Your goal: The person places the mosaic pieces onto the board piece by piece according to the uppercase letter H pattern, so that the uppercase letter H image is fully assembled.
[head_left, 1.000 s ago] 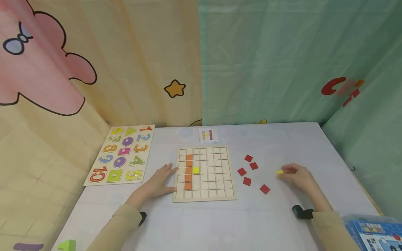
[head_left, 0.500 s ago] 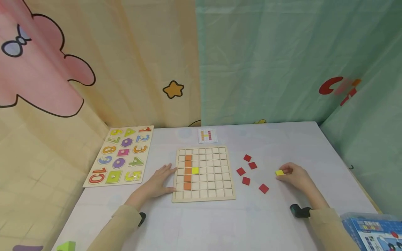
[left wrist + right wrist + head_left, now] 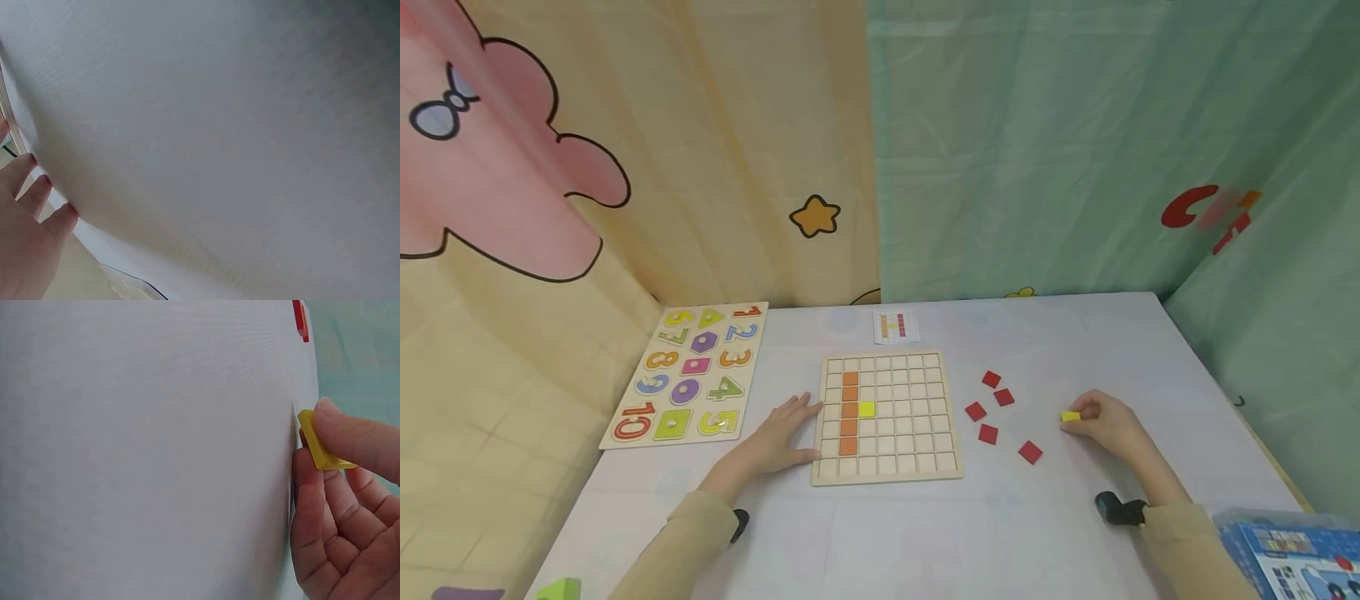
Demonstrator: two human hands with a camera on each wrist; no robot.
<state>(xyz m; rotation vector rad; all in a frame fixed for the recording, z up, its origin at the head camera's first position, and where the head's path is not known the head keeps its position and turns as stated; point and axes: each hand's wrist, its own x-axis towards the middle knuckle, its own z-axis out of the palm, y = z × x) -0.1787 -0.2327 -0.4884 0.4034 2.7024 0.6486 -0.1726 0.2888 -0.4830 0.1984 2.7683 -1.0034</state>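
The yellow tile (image 3: 1070, 416) turns in the pinch of the right hand (image 3: 1108, 422) – half a second ago it shows a broader face to the head view, and now only a narrower, flatter band. Since that same picture the hand itself shifts slightly, a touch to the right – the wrist along with it.

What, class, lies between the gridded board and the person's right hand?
Five red tiles lie scattered on the table between the gridded board and the right hand, as the head view shows.
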